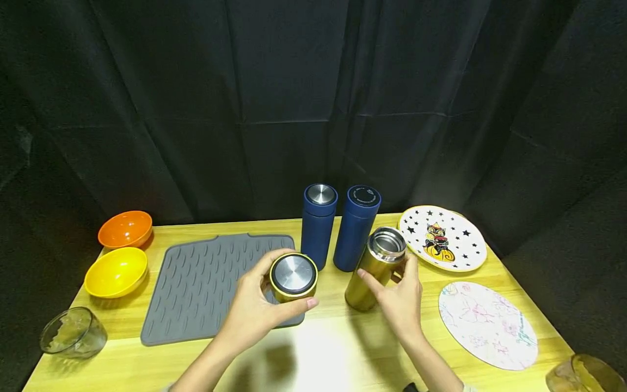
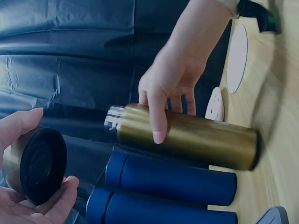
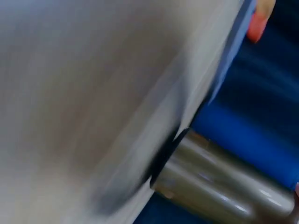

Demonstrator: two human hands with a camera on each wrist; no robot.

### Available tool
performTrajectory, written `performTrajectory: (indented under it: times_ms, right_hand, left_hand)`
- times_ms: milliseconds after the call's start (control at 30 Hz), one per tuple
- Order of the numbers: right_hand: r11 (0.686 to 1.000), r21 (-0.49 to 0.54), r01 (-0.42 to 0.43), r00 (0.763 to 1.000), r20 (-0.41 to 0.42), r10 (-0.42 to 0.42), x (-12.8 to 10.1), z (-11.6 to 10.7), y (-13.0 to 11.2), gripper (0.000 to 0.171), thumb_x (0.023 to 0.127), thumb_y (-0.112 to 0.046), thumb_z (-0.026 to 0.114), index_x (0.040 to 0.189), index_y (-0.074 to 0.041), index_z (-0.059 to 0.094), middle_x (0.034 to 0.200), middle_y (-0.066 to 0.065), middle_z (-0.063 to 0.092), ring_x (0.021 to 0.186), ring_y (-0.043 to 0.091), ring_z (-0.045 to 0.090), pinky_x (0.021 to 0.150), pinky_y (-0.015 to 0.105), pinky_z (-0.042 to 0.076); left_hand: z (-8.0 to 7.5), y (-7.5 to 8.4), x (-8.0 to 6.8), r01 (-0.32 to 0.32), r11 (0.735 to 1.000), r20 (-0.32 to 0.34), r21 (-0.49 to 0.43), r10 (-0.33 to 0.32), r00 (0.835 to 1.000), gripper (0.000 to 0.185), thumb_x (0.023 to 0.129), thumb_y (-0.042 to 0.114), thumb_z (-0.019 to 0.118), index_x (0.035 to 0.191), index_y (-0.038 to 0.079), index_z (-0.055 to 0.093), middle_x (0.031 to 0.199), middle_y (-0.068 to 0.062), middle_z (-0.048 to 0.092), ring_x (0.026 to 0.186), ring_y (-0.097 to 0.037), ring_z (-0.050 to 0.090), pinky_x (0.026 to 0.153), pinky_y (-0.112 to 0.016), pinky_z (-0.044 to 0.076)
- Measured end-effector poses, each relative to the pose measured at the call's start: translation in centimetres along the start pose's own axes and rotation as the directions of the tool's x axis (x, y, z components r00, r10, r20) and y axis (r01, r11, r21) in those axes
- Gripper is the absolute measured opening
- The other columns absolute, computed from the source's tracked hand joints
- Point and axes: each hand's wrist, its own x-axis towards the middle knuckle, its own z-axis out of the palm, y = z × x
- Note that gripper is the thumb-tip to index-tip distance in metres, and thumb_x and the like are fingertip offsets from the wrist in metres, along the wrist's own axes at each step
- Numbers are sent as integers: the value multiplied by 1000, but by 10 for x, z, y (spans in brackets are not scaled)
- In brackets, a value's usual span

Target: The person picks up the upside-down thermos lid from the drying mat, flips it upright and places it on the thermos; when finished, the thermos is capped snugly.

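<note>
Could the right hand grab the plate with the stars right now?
Probably not yet: the right hand is busy holding the gold bottle. With that hand free, it likely could, because the star plate looks close by and nothing stands in between.

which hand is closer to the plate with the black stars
Right. The right hand grips the gold bottle to the left of the star plate and nearer the viewer; the left hand holds the lid farther left, beyond the bottle.
</note>
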Motion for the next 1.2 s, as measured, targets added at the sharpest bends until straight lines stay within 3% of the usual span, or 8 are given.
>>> performTrajectory:
  times_ms: [100,233,400,567,767,1000,1200]
  right_hand:
    - [1000,11,6,998,57,-6,-22,3,-15,72,68,-8,89,127,-3,50,114,11,66,98,16,61,84,18,48]
    - [999,20,28,993,116,-30,-46,8,-27,70,66,-10,91,124,-6,53,112,5,68,100,12,61,86,23,50]
    - [996,16,84,987,136,-85,-64,13,-31,70,67,-13,92,126,-10,54,113,0,68,101,10,60,88,29,50]
    - [991,-18,131,981,146,-127,-69,15,-28,73,69,-10,90,132,-12,51,117,1,67,103,14,60,90,38,50]
    - [985,-62,159,976,159,-147,-71,16,-26,76,66,-5,89,130,-9,50,121,6,65,102,18,61,87,43,52]
    - [975,-95,199,971,156,-183,-71,17,-25,71,64,-2,88,124,-6,50,113,7,66,98,19,63,82,44,54]
    - [976,-85,199,969,162,-184,-71,17,-24,72,64,-4,88,125,-6,49,114,9,66,98,19,62,83,47,53]
  left_hand:
    - [3,0,1,-21,1000,7,1,21,1000,69,68,18,91,129,22,59,120,4,67,105,-17,63,89,-29,53]
    - [6,1,2,-36,999,3,-3,36,999,70,68,16,91,130,21,59,121,4,67,105,-16,63,88,-29,53]
    - [19,1,6,-39,997,4,-71,39,999,70,68,12,90,130,20,58,122,2,66,105,-18,63,88,-28,54]
    - [42,2,14,-41,991,29,-129,45,999,69,68,12,90,129,18,58,123,3,65,110,-16,61,96,-31,50]
    - [63,-2,27,-93,995,46,-35,94,994,67,68,21,91,126,27,59,118,11,67,112,-9,60,101,-38,45]
    - [70,-13,30,-125,992,36,34,124,992,67,66,23,92,124,25,60,115,10,69,106,-9,63,96,-37,47]
    - [70,-26,33,-179,984,83,-7,178,980,65,69,19,89,126,23,59,121,7,61,112,-12,58,99,-37,47]
